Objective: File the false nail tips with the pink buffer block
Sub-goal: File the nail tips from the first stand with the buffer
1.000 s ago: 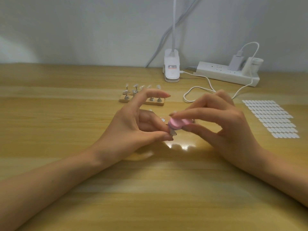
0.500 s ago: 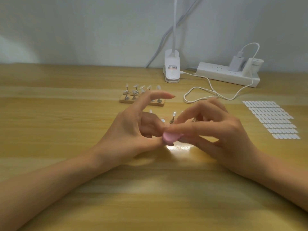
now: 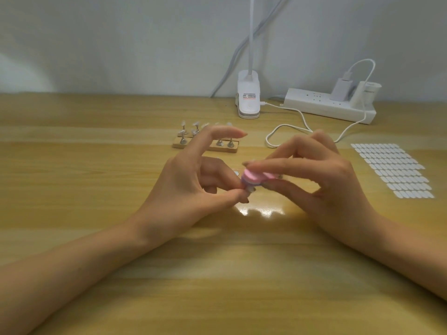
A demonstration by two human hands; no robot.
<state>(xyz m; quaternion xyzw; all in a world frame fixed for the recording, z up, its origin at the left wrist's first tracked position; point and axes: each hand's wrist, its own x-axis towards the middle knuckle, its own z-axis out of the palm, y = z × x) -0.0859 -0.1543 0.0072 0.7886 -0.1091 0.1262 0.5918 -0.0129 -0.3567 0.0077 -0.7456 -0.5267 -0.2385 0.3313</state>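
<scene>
My right hand (image 3: 321, 180) pinches the pink buffer block (image 3: 254, 177) between thumb and forefinger, the other fingers curled behind, and holds it above the wooden desk (image 3: 96, 165) with one end pressed down against the small false nail tip (image 3: 250, 189) that my left hand (image 3: 191, 187) has nipped between thumb and middle finger. My left forefinger is lifted and stretched out, clear of the work. The block is blurred, so I cannot tell exactly how it lies on the tip. Taking the block as the mark: just beyond it and a little to the left stands a wooden holder (image 3: 205, 143) with more nail tips (image 3: 193, 126) on small metal stands; farther back sits a white lamp base (image 3: 248, 97), and to the right of that a white power strip (image 3: 329, 106) with a charger plugged in, its cable (image 3: 290, 131) looping toward the block. Well to the right of the block lies a sheet of white oval stickers (image 3: 394, 170).
</scene>
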